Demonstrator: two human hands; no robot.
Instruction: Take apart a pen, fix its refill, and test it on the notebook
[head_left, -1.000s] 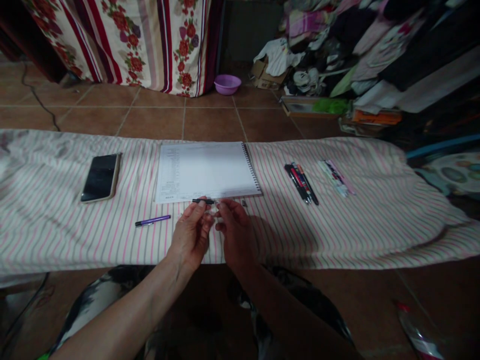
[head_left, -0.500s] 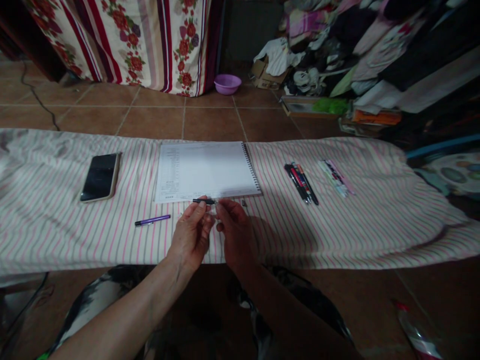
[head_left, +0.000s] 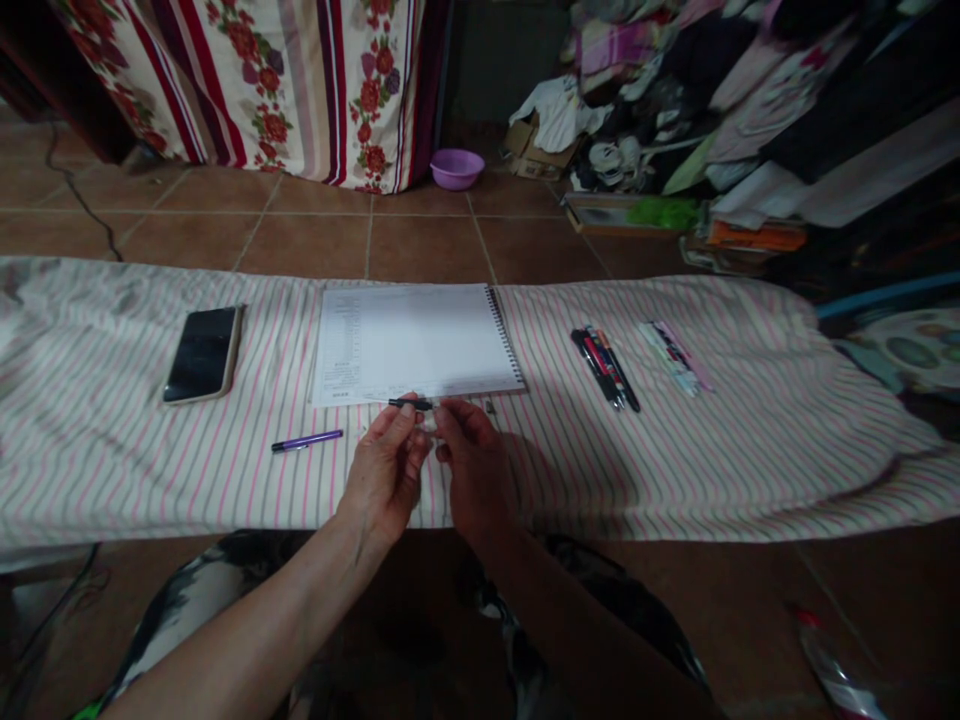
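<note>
My left hand point(head_left: 384, 468) and my right hand point(head_left: 474, 462) meet over the near edge of a striped cloth point(head_left: 112, 440). Their fingertips pinch a thin black pen point(head_left: 409, 404), which lies level just below a spiral notebook point(head_left: 414, 340). The left fingers grip the pen's middle and the right fingers close on its right end. A purple pen point(head_left: 306, 440) rests on the cloth to the left of my left hand.
A dark phone point(head_left: 199, 354) lies at the left of the cloth. Several pens point(head_left: 604, 364) and a pale packet point(head_left: 673, 356) lie at the right. Beyond are a tiled floor, a purple bowl point(head_left: 456, 168), a floral curtain point(head_left: 247, 80) and heaped clothes point(head_left: 675, 90).
</note>
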